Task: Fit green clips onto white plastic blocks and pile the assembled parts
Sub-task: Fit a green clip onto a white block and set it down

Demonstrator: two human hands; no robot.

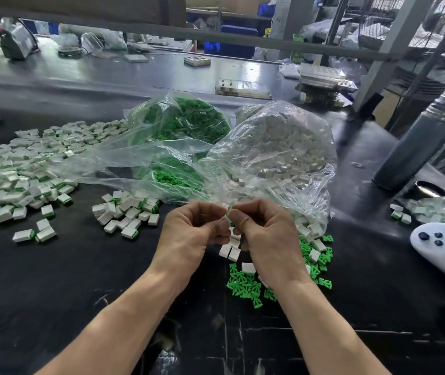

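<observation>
Both hands, left hand [188,228] and right hand [266,234], pinch one block-and-clip [227,214] above loose green clips [245,285]; press squarely until seated.

2 bare forearms [124,318], no sleeves

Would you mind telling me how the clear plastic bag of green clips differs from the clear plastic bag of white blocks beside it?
The clear plastic bag of green clips lies left and further back; the clear plastic bag of white blocks lies right, nearer the hands. The clip bag's contents are bright green, the block bag's pale white. The block bag looks fuller and taller. Both are crumpled, transparent and open toward the person on the black table.
</observation>
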